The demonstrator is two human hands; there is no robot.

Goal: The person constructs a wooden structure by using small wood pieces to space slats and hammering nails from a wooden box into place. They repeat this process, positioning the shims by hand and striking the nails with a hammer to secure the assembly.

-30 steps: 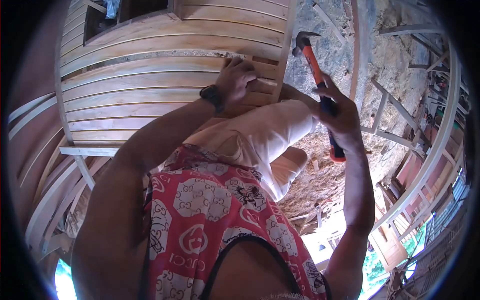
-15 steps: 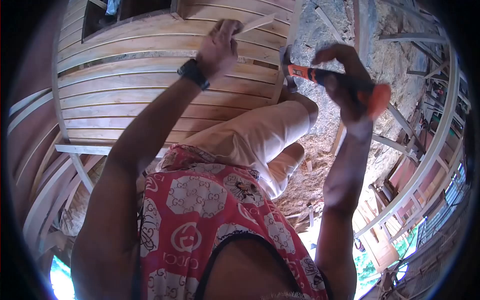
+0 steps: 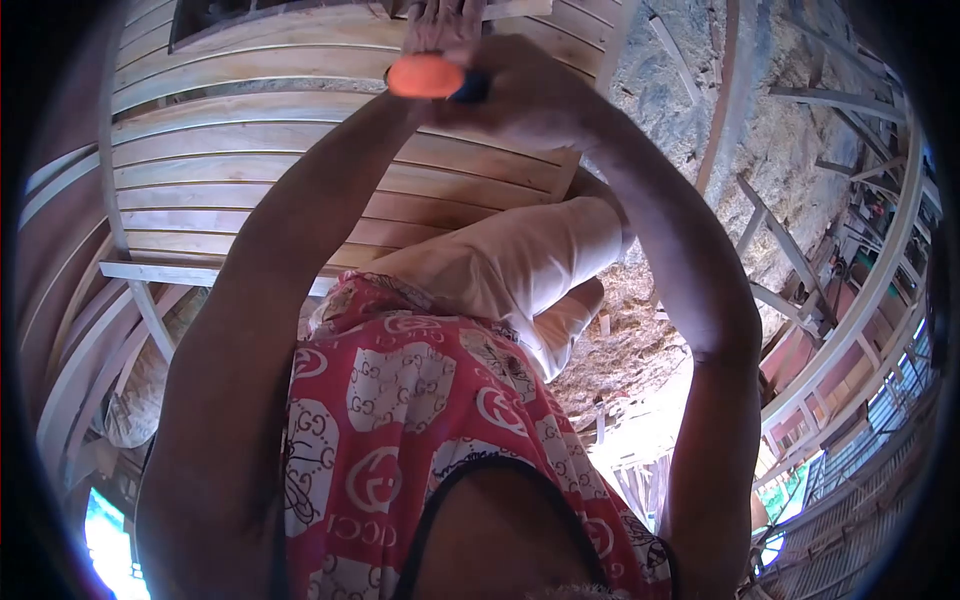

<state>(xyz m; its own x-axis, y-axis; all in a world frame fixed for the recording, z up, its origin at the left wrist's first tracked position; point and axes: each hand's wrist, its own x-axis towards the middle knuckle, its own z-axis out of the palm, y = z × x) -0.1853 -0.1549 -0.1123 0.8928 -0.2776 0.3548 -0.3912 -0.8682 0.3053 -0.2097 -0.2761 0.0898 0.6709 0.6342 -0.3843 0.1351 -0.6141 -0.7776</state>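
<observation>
My right hand [image 3: 520,85] is closed round the handle of a hammer [image 3: 425,77]. Only the orange butt and a dark part of the grip show; the hammer's head is hidden. Just behind and above it, at the top edge of the view, is my left hand [image 3: 440,28], partly covered by the hammer and my right hand. A thin wooden strip [image 3: 517,9] sticks out to the right of the left hand's fingers, close to the slatted wooden panel [image 3: 240,140]. The fingers appear bent over the strip, though their tips are cut off.
A dark opening [image 3: 250,22] with a wooden frame lies at the upper left of the panel. My bent legs [image 3: 510,260] rest against the panel's lower right. Rough rocky ground [image 3: 640,330] and timber beams [image 3: 790,240] are on the right.
My right hand has swung the hammer left and up, from beside the panel's edge to in front of my left hand. My left hand and the strip have moved up.
</observation>
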